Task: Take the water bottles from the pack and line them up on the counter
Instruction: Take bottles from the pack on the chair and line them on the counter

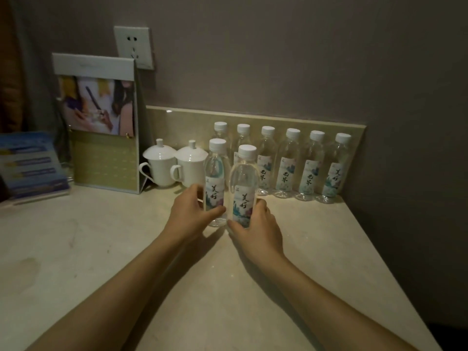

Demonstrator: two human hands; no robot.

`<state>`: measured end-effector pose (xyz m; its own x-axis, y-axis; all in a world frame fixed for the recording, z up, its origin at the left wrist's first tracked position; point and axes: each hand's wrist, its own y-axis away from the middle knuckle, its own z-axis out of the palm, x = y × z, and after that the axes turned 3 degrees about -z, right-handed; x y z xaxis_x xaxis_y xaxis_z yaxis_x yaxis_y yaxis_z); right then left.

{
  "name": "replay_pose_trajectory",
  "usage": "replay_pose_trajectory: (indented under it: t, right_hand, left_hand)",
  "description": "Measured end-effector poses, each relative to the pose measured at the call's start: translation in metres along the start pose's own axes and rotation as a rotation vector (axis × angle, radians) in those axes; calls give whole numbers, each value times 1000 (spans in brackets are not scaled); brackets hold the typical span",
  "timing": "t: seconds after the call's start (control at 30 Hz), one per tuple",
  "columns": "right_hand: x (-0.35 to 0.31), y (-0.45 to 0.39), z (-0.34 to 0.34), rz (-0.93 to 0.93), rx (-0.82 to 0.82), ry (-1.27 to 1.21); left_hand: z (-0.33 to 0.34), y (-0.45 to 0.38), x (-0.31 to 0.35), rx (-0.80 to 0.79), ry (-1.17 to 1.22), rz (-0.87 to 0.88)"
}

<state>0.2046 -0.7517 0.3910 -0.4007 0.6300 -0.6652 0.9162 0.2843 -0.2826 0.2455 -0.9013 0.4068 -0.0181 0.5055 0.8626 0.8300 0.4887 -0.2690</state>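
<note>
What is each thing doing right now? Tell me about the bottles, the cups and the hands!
Left hand: grips left bottle, upright, capped.
Right hand: grips right bottle, upright, capped.
Back row of bottles: six standing, capped, against the backsplash.
Two cups: lids on.

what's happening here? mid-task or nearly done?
Mid-task. A person grips two upright water bottles on the counter: the left hand holds the left bottle, the right hand the right bottle. Six bottles already stand in the back row along the tiled backsplash. Two lidded white cups sit left of that row. No pack is visible.
</note>
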Motion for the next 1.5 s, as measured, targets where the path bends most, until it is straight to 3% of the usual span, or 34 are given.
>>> replay_pose_trajectory:
  t: [0.33,0.47,0.87,1.5]
  right_hand:
    - [0,-40,11,79,61,15]
    - [-5,-50,12,127,76,9]
    - [-12,-70,13,174,71,21]
    - [-13,-83,21,211,99,73]
  left_hand:
    - [19,-30,-7,-6,33,66]
    - [27,-46,-11,31,-76,89]
    - [45,-53,-10,194,-1,51]
    - [52,-65,-17,240,-43,66]
